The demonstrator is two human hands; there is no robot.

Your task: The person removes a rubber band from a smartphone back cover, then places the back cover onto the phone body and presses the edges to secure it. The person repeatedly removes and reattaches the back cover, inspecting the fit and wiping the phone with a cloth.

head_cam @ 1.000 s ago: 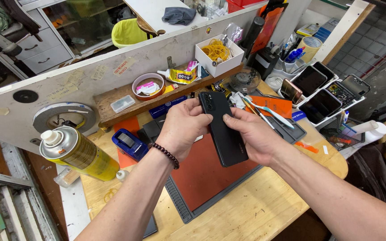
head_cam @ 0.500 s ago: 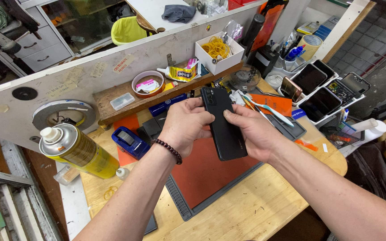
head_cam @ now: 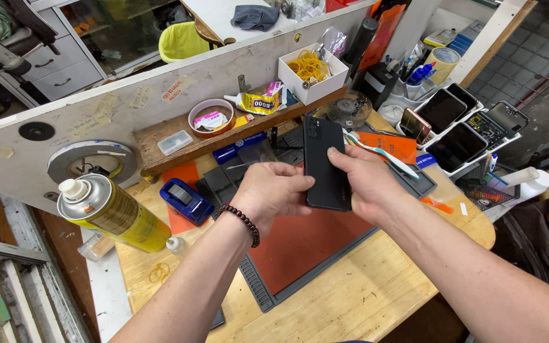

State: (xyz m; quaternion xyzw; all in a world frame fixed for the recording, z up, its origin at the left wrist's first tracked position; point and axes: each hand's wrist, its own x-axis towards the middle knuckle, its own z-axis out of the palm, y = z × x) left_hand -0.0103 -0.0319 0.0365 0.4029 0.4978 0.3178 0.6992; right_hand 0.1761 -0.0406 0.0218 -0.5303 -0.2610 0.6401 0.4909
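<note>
A black smartphone (head_cam: 324, 159) is held upright above the workbench, its back and camera bump toward me. My left hand (head_cam: 273, 192), with a dark bead bracelet on the wrist, grips its left edge. My right hand (head_cam: 366, 181) grips its right edge, thumb across the back. Below the phone lies an orange work mat (head_cam: 306, 244) in a grey frame on the wooden table (head_cam: 363, 298).
A yellow spray can (head_cam: 106, 213) lies at the left, a blue tape dispenser (head_cam: 187, 200) beside it. A wooden shelf (head_cam: 166, 155) holds a tape roll, glue tube and a white box of rubber bands (head_cam: 309, 70). Several phones sit in a rack (head_cam: 462, 130) at the right.
Both hands shifted the phone slightly down and toward me; the grip stays the same on both edges.
</note>
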